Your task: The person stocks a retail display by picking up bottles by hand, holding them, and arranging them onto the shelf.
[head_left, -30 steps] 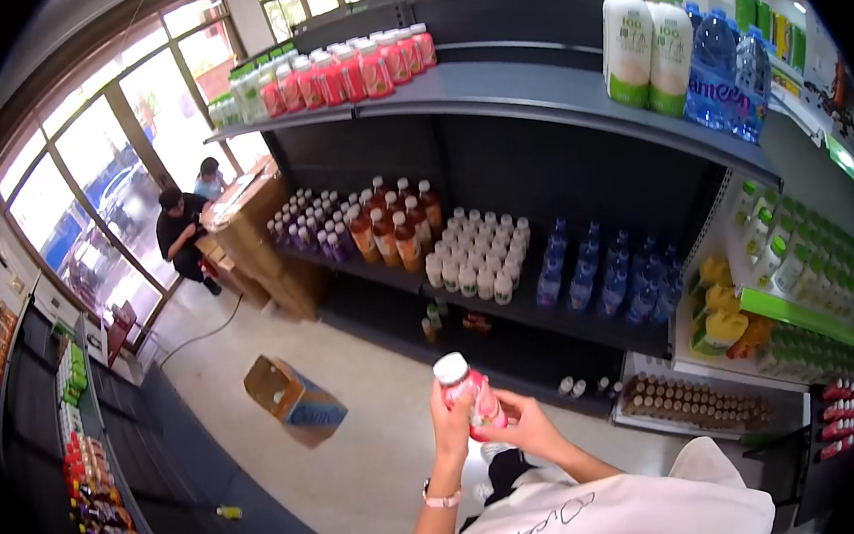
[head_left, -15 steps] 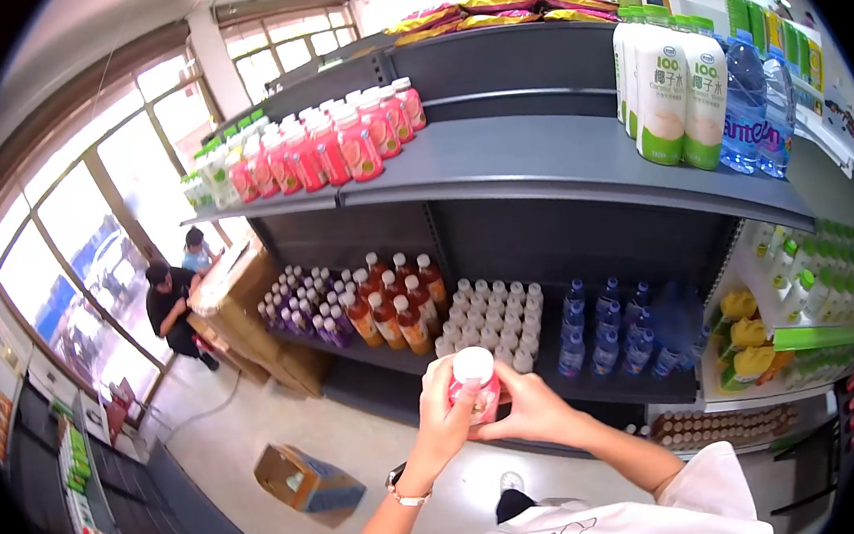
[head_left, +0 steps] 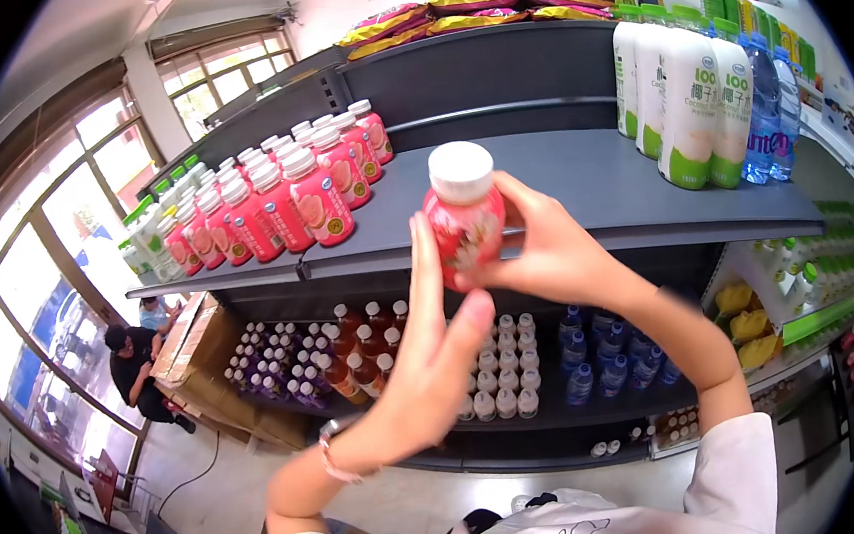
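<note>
A pink bottle with a white cap (head_left: 465, 214) is held upright in front of the upper shelf (head_left: 540, 173). My right hand (head_left: 545, 243) grips it from the right, fingers behind and thumb in front. My left hand (head_left: 429, 352) is beside the bottle's left side, its fingers stretched out and the thumb apart, slightly blurred. To the left on the same shelf stand rows of similar pink bottles (head_left: 319, 200).
Tall white-and-green bottles (head_left: 691, 111) and blue water bottles (head_left: 765, 120) stand at the shelf's right. Lower down are white-capped bottles (head_left: 504, 376), orange-brown bottles (head_left: 365, 372) and small blue bottles (head_left: 610, 358). Two people sit by cardboard boxes (head_left: 188, 351) at left.
Both hands have risen with the pink bottle from low near the body to the upper shelf's height. The left hand's fingers have straightened. The view has moved closer to the shelf.
</note>
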The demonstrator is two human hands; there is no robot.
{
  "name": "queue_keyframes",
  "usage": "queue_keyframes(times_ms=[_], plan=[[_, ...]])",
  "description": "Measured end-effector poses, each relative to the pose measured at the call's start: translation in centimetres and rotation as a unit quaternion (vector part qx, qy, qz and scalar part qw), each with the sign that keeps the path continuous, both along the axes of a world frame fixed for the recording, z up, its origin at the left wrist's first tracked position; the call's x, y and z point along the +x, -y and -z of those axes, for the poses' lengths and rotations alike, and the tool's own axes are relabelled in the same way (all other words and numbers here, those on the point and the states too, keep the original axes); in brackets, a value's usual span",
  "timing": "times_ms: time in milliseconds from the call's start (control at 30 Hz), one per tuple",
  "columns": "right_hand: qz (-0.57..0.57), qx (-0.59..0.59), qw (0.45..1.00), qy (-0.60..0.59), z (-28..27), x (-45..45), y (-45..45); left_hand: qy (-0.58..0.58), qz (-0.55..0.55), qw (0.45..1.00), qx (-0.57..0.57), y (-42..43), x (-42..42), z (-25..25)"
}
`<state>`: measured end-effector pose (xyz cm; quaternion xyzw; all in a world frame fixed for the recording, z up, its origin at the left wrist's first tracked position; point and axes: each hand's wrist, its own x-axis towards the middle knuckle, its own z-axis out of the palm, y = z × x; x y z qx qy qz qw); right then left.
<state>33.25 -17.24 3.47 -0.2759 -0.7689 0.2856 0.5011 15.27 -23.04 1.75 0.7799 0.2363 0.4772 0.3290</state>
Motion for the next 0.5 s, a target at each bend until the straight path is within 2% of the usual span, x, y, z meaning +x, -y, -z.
queue_keyframes(times_ms=[100,167,200,233,300,367,500], plan=[[0.045,-0.020,0.998,0.029,-0.5,-1.6,-6.3,0.073,0.038,0.990,-0.112,-5.5,-0.4,-1.8],[0.091,-0.012,0.994,0.061,-0.5,-2.8,-10.6,0.040,-0.016,0.991,-0.130,-10.4,-1.2,-1.9],[0.114,-0.045,0.990,0.072,-0.7,-3.5,-12.5,0.047,-0.083,0.987,-0.126,-13.9,-0.8,-0.7],[0.135,-0.080,0.984,0.084,-0.7,-4.3,-14.3,0.044,-0.094,0.986,-0.129,-15.3,-0.7,-1.0],[0.160,-0.038,0.978,0.125,-0.5,-5.0,-18.6,0.060,-0.071,0.985,-0.146,-18.3,-0.6,-1.7],[0.160,-0.042,0.978,0.130,-0.9,-5.9,-21.8,0.075,-0.109,0.974,-0.183,-22.0,-0.1,-1.6],[0.181,-0.016,0.954,0.237,-1.0,-7.5,-27.8,0.058,-0.247,0.939,-0.230,-26.0,2.1,-2.6]])
